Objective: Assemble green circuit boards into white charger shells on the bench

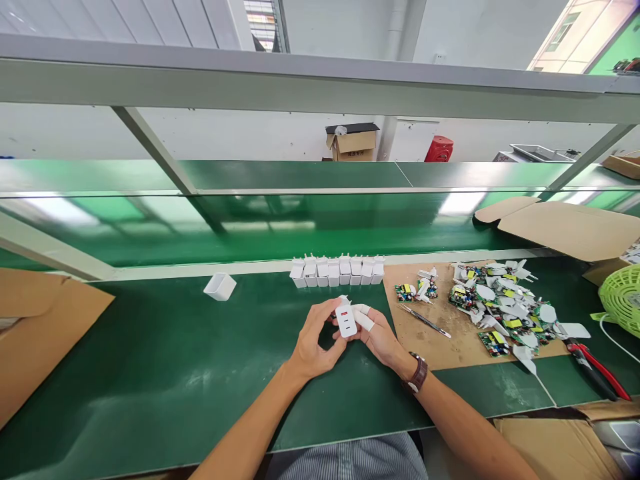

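Both my hands are closed around a white charger (346, 321), whose face with several port slots is turned toward me. My left hand (316, 340) grips its left side and lower edge. My right hand (380, 338), with white covers on two fingers, holds it from the right. Just beyond stands a row of white charger housings (345, 272) with bits sticking up at the top. To the left a single white housing (220, 287) lies apart on the green bench. A pair of tweezers (425, 321) rests on the brown board to my right.
On the brown board (400, 275) lies a heap of circuit boards with white parts (510, 303). Red-handled pliers (597, 370) and a green fan (623, 300) are at the right. Cardboard flaps (45, 327) reach over the left side. A rail (320, 80) crosses above the bench.
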### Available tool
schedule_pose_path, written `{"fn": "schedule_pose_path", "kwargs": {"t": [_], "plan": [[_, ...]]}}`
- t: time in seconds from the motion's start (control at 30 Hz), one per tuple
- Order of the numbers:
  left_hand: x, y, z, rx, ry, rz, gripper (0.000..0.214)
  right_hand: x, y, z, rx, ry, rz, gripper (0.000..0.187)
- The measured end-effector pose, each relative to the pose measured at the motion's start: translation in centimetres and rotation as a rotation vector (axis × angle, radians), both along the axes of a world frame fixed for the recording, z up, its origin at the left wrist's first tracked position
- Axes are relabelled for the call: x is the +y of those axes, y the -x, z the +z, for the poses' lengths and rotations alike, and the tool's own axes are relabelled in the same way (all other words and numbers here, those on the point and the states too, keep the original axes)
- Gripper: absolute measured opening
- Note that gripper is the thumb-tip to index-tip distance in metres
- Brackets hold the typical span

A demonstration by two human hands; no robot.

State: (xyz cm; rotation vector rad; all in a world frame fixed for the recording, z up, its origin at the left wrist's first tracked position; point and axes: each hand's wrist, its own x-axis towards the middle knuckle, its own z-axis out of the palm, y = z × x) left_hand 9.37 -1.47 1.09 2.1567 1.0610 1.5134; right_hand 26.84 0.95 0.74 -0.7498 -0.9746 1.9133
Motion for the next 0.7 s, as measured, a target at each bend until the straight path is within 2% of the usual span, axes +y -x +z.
{"fn": "schedule_pose_path", "kwargs": {"t": [0.13,0.37,0.47,0.57,0.7], "plan": [[0.1,0.1,-0.2,0.014,-0.001,0.001,0.065,0.0,0.0,-0.1,-0.005,-0.001,0.006,0.04],[0.7,-0.2,-2.1,0.075,-0.018,0.052,0.072,0.0,0.0,-0.8,-0.102,-0.058,0.057,0.042],[0.9,-0.1,-1.8,0.114,-0.107,0.167,0.073,0.1,0.1,-1.2,-0.226,-0.19,0.023,0.044],[0.9,0.6,-1.3,0.231,-0.222,0.259,0.072,0.0,-0.4,-0.5,-0.383,-0.321,-0.051,0.042],[0.8,1.4,-1.4,0.428,-0.137,0.151,0.077,-0.7,-3.8,2.0,-0.793,-0.582,-0.195,0.03]]}}
